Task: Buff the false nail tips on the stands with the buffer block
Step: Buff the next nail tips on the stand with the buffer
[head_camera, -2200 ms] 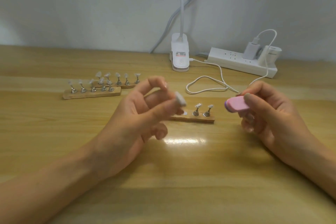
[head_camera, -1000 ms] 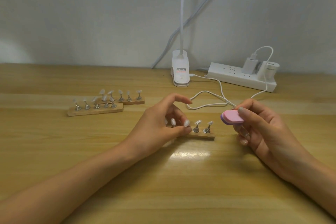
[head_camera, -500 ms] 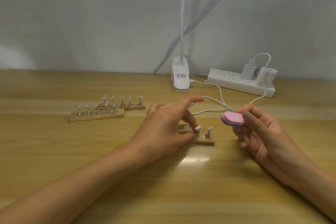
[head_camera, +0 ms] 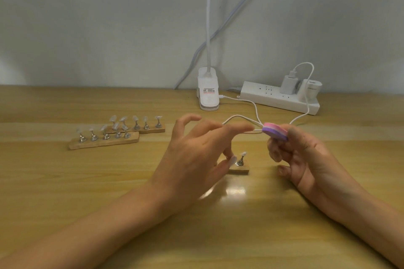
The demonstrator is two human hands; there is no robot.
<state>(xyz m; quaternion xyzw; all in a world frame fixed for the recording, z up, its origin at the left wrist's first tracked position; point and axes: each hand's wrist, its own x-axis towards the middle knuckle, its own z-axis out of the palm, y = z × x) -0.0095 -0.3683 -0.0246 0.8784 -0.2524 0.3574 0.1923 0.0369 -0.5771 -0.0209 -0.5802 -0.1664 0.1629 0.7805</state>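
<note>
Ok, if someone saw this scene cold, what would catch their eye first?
The pink and purple buffer block pinched in the right hand, centre right, draws the eye first. Beside it the left hand spreads over a small wooden stand with one nail tip showing. Two fuller stands sit further left.

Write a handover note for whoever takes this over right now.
Left hand: over the near stand, fingertips down among its holders; grip hidden.
Right hand: holds the buffer, clear of any tip.
One tip shows on the near stand; two other stands with tips sit far left.
Done: cannot tell which tips are buffed.
Left: buff the tips.
</note>
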